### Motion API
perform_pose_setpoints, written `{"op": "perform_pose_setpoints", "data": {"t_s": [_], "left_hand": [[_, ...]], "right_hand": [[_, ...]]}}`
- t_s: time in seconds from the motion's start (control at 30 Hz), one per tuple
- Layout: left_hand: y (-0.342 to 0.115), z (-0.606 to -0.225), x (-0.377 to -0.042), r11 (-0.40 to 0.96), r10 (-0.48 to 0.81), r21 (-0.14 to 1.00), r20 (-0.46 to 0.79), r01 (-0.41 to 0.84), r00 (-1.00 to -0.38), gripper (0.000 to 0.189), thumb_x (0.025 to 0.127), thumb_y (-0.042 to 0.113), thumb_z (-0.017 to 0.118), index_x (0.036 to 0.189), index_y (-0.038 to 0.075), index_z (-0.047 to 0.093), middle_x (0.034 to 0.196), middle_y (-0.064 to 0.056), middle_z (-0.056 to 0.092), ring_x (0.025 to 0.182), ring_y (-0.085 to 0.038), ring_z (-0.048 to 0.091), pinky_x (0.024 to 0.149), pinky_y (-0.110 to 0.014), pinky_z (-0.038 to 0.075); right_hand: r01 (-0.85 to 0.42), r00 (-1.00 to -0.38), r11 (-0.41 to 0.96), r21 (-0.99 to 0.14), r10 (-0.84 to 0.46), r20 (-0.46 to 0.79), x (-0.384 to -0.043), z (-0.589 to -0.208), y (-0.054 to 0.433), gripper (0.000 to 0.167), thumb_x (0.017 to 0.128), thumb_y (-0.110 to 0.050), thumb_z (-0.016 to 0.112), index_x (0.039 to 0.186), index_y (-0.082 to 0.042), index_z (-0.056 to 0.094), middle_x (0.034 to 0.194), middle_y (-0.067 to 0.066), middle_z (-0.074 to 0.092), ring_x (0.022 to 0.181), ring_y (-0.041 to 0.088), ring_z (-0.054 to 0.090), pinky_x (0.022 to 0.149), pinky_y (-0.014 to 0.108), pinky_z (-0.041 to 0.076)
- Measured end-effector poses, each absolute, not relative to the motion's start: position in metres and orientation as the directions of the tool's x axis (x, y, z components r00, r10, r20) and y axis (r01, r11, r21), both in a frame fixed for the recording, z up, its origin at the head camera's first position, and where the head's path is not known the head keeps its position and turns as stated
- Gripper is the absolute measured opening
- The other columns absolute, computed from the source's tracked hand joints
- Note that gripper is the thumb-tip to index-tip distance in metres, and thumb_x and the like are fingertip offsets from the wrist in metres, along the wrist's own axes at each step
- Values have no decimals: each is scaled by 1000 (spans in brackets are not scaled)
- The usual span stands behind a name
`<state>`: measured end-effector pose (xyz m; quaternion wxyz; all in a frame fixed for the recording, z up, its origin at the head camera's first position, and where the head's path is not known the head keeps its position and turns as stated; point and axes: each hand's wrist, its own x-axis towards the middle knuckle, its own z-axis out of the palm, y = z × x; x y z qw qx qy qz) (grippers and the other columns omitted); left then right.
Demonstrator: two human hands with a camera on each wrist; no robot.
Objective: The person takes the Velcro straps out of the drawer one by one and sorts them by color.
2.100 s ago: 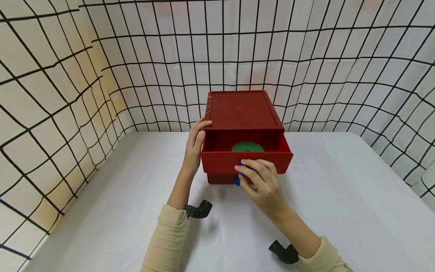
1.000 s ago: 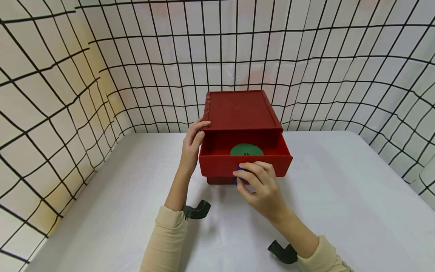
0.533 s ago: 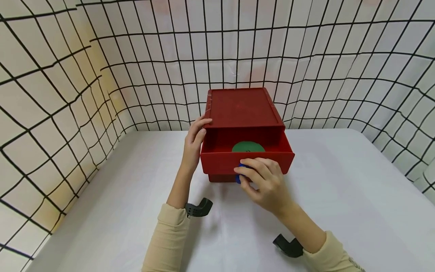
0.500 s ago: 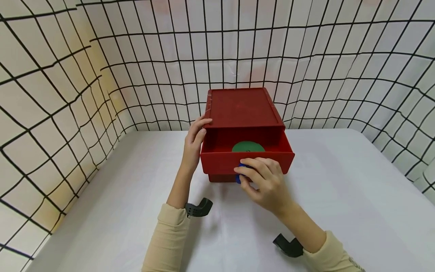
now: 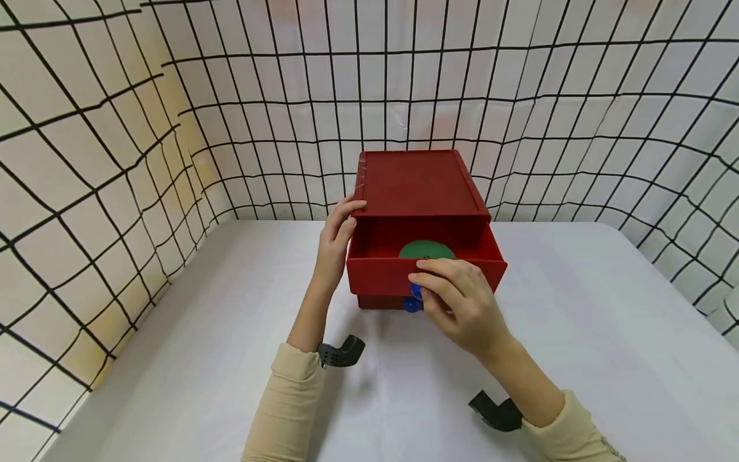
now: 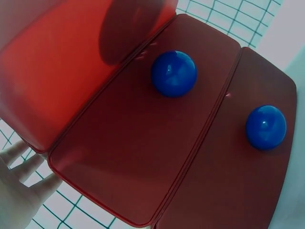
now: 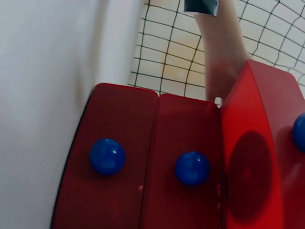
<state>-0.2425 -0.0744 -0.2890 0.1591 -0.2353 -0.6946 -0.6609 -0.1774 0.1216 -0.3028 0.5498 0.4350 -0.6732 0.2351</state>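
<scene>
A red drawer unit [image 5: 421,183] stands on the white table with its top drawer [image 5: 375,276] pulled out. Inside that drawer lies a green disc [image 5: 427,249], partly hidden behind the front panel. My left hand [image 5: 336,240] rests against the unit's left side, thumb near the front corner; its fingers [image 6: 26,167] also show in the left wrist view. At the drawer's blue knob [image 5: 417,290] is my right hand [image 5: 462,298], its fingertips loosely spread around the right of the knob. In the right wrist view this knob [image 7: 300,132] shows at the edge with no finger over it.
Two lower drawers, each with a round blue knob [image 7: 107,156], are closed. Black wire mesh [image 5: 433,102] over white sheeting encloses the table [image 5: 231,353] at the back and sides. Dark wrist mounts [image 5: 342,351] stick out from both forearms.
The top drawer came out slightly, then stayed about where it is. My right fingertips have risen and shifted right on the knob, uncovering more blue. My left hand stays at the unit's side.
</scene>
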Motion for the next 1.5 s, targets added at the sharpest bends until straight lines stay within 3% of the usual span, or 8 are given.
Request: {"op": "perform_pose_setpoints", "data": {"t_s": [0.33, 0.43, 0.63, 0.87, 0.97, 1.17, 1.33, 1.5], "left_hand": [[-74, -288, -242, 23, 114, 839, 538, 544, -835, 34, 95, 11, 35, 124, -1, 48, 145, -13, 30, 135, -22, 26, 108, -45, 28], [-74, -288, -242, 30, 113, 841, 534, 540, -838, 34, 95, 11, 35, 125, -1, 47, 144, -13, 31, 135, -22, 26, 108, -45, 28], [-74, -288, -241, 25, 115, 838, 539, 544, -835, 35, 95, 11, 34, 125, -2, 46, 145, -14, 30, 135, -23, 26, 107, -46, 28], [-76, -298, -252, 21, 115, 831, 550, 555, -827, 34, 96, 14, 35, 125, 3, 48, 144, -9, 32, 134, -20, 27, 107, -46, 29], [-77, -307, -261, 22, 113, 825, 559, 564, -821, 35, 96, 22, 36, 125, 8, 50, 144, -3, 33, 134, -15, 27, 107, -45, 29], [-78, -314, -266, 20, 116, 814, 575, 581, -810, 39, 94, 31, 37, 125, 11, 50, 144, 2, 32, 133, -11, 27, 106, -46, 30], [-78, -313, -265, 5, 119, 813, 578, 582, -808, 39, 94, 30, 38, 125, 10, 50, 144, 0, 32, 133, -13, 27, 106, -46, 30], [-77, -308, -262, -5, 123, 826, 560, 564, -819, 35, 96, 22, 38, 125, 7, 49, 145, -3, 31, 134, -15, 26, 107, -45, 29]], "right_hand": [[-848, -30, 491, 200, -421, 906, -180, -283, 128, 24, 91, -10, 45, 97, -2, 66, 99, 11, 65, 90, 23, 59, 85, 26, 46], [-858, -63, 475, 194, -472, 879, -180, -274, 131, 25, 91, -11, 44, 98, -2, 66, 99, 9, 65, 89, 21, 61, 81, 26, 48], [-865, -186, 477, 154, -590, 786, -184, -254, 134, 21, 89, -12, 53, 105, -5, 65, 105, 8, 66, 95, 21, 62, 81, 33, 51], [-873, -218, 462, 155, -656, 723, -196, -239, 136, 32, 80, -6, 63, 111, -6, 62, 110, 10, 64, 101, 22, 60, 84, 36, 50], [-876, -278, 470, 114, -682, 676, -198, -234, 136, 39, 77, -6, 67, 115, -8, 60, 115, 9, 63, 105, 22, 59, 86, 37, 49], [-854, -465, 519, -45, -720, 515, -201, -228, 136, 40, 82, -12, 65, 121, -11, 56, 122, 5, 59, 113, 21, 55, 93, 37, 46], [-809, -577, 566, -155, -718, 390, -204, -223, 137, 38, 85, -17, 63, 122, -12, 55, 123, 3, 58, 115, 20, 53, 95, 38, 45], [-760, -649, 611, -221, -702, 293, -207, -219, 139, 38, 87, -20, 60, 124, -14, 55, 124, 3, 57, 117, 21, 51, 96, 39, 43]]}}
